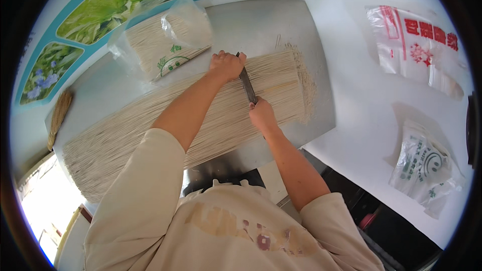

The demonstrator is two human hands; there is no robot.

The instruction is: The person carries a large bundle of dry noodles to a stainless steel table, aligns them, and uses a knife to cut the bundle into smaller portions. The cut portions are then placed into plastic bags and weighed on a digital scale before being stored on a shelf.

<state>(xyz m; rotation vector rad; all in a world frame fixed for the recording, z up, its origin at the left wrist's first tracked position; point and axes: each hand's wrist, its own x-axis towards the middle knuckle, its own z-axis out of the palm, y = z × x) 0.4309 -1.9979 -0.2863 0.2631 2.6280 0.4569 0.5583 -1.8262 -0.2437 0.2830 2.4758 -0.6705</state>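
Observation:
A wide layer of long, dried noodles [150, 135] lies lengthwise across the metal tabletop [260, 15]. Across its right part rests a long, dark metal blade [247, 84], seemingly a knife, set crosswise to the strands. My left hand [228, 64] grips the blade's far end, close to the back edge of the noodles. At the near end, my right hand [263, 113] is closed around it; the grip itself is hidden by the fingers. Short broken noodle bits [307, 82] lie along the layer's right end.
Behind the noodles, a clear plastic bag [169, 37] holds more noodles. A small straw brush [59, 118] lies at the table's left end. Printed plastic bags [418, 49] and another bag bundle [425, 167] hang on the white wall at right. A picture panel [124, 7] borders the back.

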